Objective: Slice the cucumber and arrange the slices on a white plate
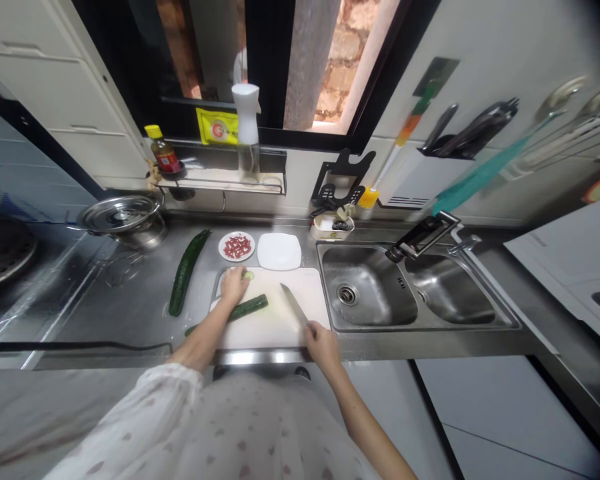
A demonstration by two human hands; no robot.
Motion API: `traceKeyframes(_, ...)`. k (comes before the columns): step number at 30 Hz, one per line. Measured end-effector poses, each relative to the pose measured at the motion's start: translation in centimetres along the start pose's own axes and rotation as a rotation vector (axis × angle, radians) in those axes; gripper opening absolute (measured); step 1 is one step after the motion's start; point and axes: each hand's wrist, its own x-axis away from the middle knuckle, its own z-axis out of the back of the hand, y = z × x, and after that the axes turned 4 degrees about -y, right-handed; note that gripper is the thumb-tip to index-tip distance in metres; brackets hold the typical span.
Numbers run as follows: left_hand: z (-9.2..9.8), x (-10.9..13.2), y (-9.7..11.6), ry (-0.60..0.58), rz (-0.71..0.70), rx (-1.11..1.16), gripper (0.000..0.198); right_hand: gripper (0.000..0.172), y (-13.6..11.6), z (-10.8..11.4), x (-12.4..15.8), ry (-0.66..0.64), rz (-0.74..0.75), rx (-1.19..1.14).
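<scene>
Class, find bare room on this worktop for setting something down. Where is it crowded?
Widest: the steel counter left of the whole cucumber, behind the black strip. Smaller: the chopping board right of the knife. Crowded: the board's left side, with left hand and cut cucumber; behind it, the square plate.

The left fingers are at a cucumber slice; the right fingers grip a knife. A cut cucumber's end lies between them.

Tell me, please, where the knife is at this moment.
In the head view, the knife is in the right hand, its blade across the right part of the white cutting board, to the right of the cucumber lying there.
</scene>
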Motion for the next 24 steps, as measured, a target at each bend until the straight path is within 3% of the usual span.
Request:
traceKeyframes(12, -0.5, 0.5, 0.1, 0.061, 0.024, 0.053, 0.024, 0.028, -0.1, 0.0, 0.2, 0.004, 0.007, 0.003)
traceKeyframes(18, -0.7, 2.9, 0.3, 0.12, -0.046, 0.217, 0.024, 0.028, -0.1, 0.0, 0.1, 0.018, 0.031, 0.009)
traceKeyframes(24, -1.0, 6.0, 0.4, 0.074, -0.191, 0.262, 0.019, 0.03, -0.6, -0.1, -0.2, -0.01, 0.036, 0.055)
